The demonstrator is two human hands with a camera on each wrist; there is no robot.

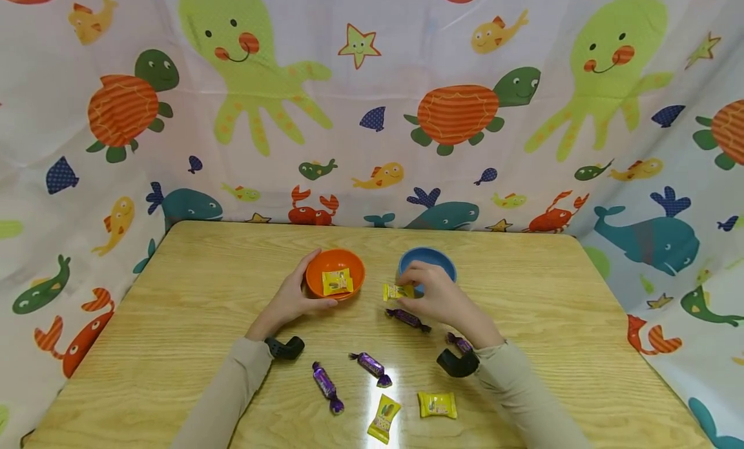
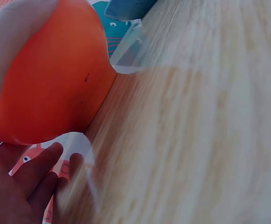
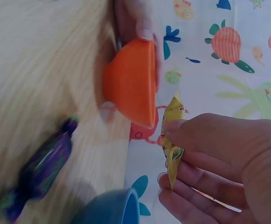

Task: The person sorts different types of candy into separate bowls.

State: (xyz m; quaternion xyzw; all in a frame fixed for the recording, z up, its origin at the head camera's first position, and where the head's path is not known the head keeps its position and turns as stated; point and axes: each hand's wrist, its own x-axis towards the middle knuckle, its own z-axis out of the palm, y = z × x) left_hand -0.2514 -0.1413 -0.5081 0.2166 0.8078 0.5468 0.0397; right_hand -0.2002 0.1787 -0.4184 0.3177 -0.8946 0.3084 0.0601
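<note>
My left hand (image 1: 292, 296) holds the side of an orange bowl (image 1: 314, 266), thumb at the near side and fingers around the far side. Inside the bowl lie yellow-wrapped candies (image 1: 337, 281). My right hand (image 1: 437, 295) pinches another yellow-wrapped candy (image 3: 173, 144) between thumb and fingers, raised above the table and to the right of the orange bowl. A blue bowl (image 1: 429, 254) stands just behind that hand, which partly covers it. Below the right hand lies a purple twist-wrapped candy (image 1: 409, 320).
More purple candies lie nearer the front: one at centre (image 1: 372, 365), one to its left (image 1: 327, 386), and a third purple candy (image 1: 459, 342) partly hidden by the right wrist. Two yellow candies (image 1: 438, 405) sit at the front of the wooden table (image 1: 192, 294). A sea-animal curtain (image 1: 349, 81) hangs behind.
</note>
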